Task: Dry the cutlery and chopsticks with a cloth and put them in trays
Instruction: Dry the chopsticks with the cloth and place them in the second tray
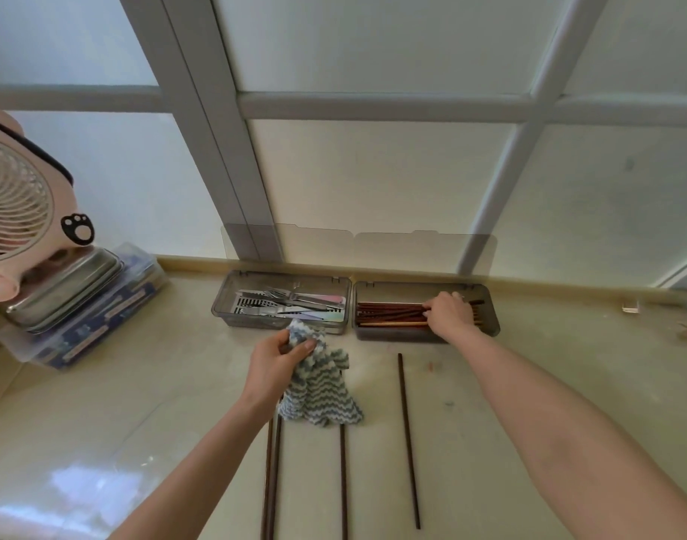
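A blue-and-white striped cloth (322, 391) is being gripped by the left hand (273, 364), bunched between the thumb and curled fingers, with its lower folds hanging down to the pale countertop (139, 383). The right hand (449, 311) is being held inside the chopstick tray (392, 336), with its bent fingers laid over the bundled chopsticks (388, 311) there. Whether any are being pinched cannot be told, since the fingertips are being hidden by the back of the hand. Just to the left of that tray, metal cutlery (287, 302), forks among it, is being held in the cutlery tray (223, 305). Nearer the person, dark loose chopsticks are lying on the countertop: a pair (271, 481) beside the left forearm, a single one (343, 481) emerging from under the cloth, and another (408, 442) lying apart to the right. At far left, a pink fan (18, 204) is being carried on stacked containers (92, 321).
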